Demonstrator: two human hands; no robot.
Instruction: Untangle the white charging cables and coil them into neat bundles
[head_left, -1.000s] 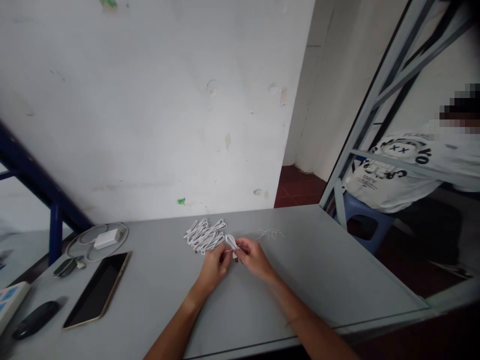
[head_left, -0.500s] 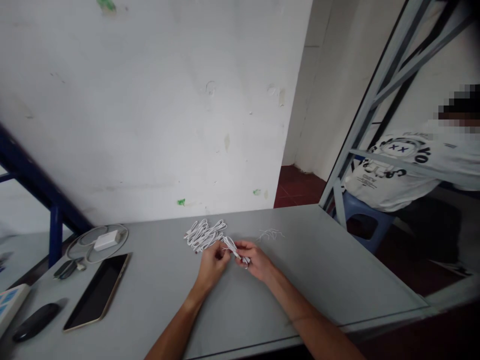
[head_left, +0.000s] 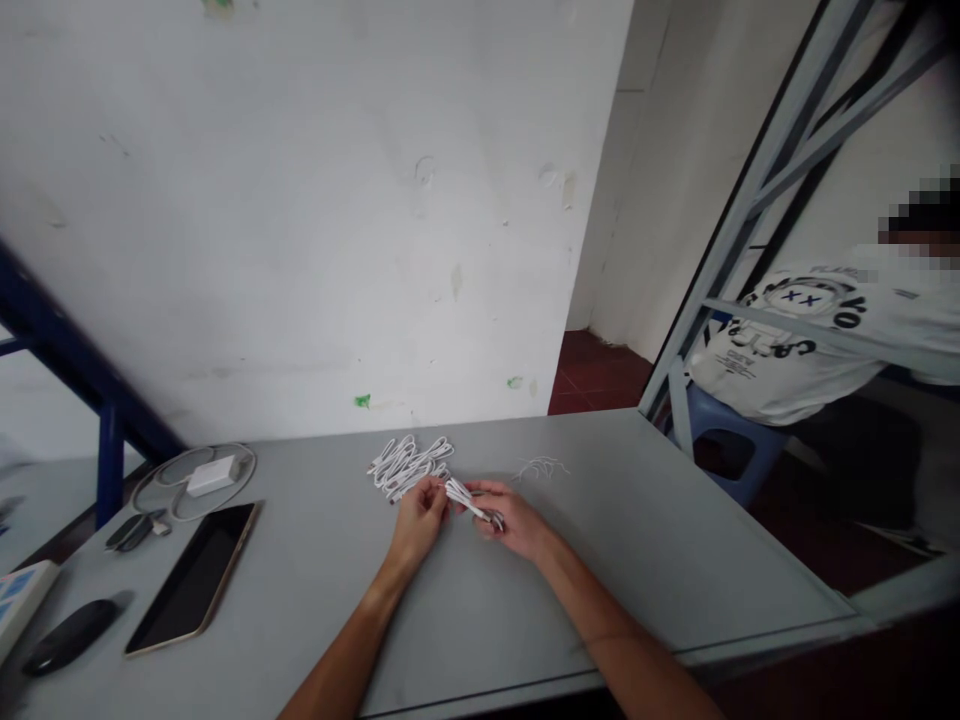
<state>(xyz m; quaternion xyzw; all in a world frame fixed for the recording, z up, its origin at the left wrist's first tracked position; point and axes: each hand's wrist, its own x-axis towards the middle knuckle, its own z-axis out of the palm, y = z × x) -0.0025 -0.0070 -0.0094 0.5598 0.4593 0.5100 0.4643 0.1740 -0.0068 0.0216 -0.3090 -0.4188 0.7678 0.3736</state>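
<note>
A small coiled bundle of white cable (head_left: 466,497) is held above the grey table by my right hand (head_left: 514,518), its fingers wrapped around the bundle's lower right part. Close to the upper left end of that bundle, the fingers of my left hand (head_left: 420,515) are pinched together. Whatever is between those fingertips is too small to make out. Just behind my left hand lies a pile of similar white coiled cables (head_left: 409,462). Several thin white strands (head_left: 544,467), like loose ties, rest on the table beyond my right hand.
On the left of the grey table (head_left: 315,580) are a tablet (head_left: 193,580), a black mouse (head_left: 71,637), a white charger with its cord (head_left: 213,476) and a small dark device (head_left: 129,533). A wall stands behind. At right, a person in a white shirt (head_left: 802,330) sits beyond a metal frame.
My left hand has shifted slightly left and up, its fingers still pinched. The cable bundle stays in my right hand, slightly turned. The view has moved a little.
</note>
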